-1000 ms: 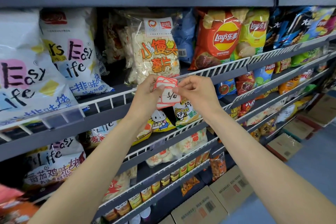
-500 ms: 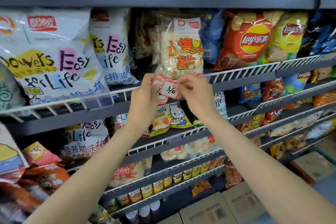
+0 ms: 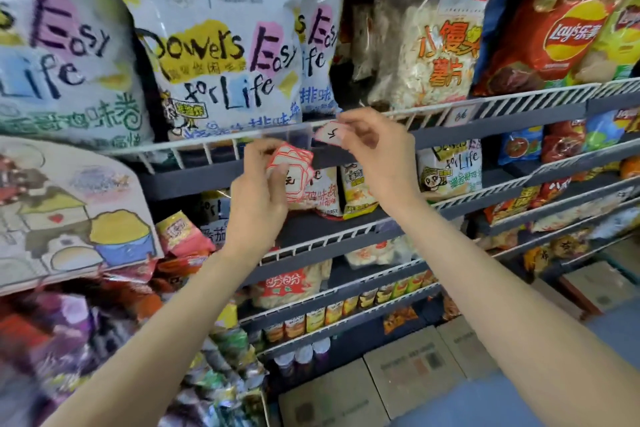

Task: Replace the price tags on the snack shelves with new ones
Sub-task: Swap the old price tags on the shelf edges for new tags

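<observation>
The two hands have come apart since half a second ago, when they met over one bundle of tags. The left hand [image 3: 258,194] now keeps the stack of price tags [image 3: 292,168] to itself, fingers curled round the red-bordered cards, in front of the grey shelf edge [image 3: 194,180]. The right hand [image 3: 375,156] has drawn a single price tag [image 3: 329,133] off the stack and pinches it between thumb and fingertips, higher up, just at the white wire rail [image 3: 221,142] of the shelf; a handwritten mark shows on the tag, blurred. The tag sits close to a clear holder [image 3: 299,133] on that rail; whether it touches it cannot be told. The view has also swung left and closer: the white "Powers Easy for Life" bag [image 3: 221,45] now fills the upper middle, the clear bag with orange characters [image 3: 436,42] sits right of it, and the red Lay's bag [image 3: 554,35] has slid to the right edge.
</observation>
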